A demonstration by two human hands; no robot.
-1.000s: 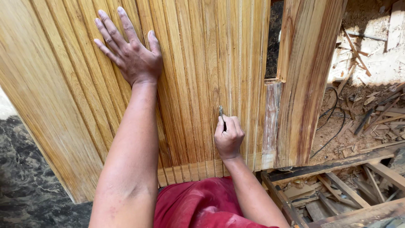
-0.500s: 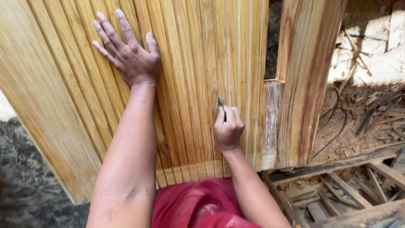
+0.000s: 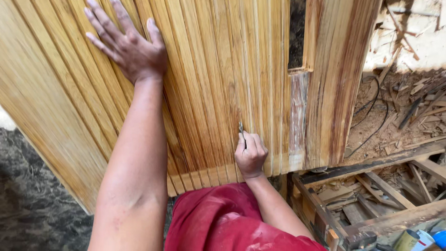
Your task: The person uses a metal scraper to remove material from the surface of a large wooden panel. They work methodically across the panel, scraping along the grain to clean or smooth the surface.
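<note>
A large ribbed wooden panel of narrow vertical slats fills the view. My left hand lies flat on its upper left part with the fingers spread. Lower down, my right hand is closed around a small thin tool whose dark tip pokes up above my fist and touches a groove between two slats. My red-clothed lap is just below the panel's bottom edge.
A thicker wooden board stands at the panel's right side. Wood scraps, shavings and a dark cable litter the ground to the right. A slatted wooden frame lies at lower right. Dark stone floor shows at lower left.
My right hand has slid slightly along the groove with the tool. My left hand has stayed pressed flat on the panel; the view shifted a little.
</note>
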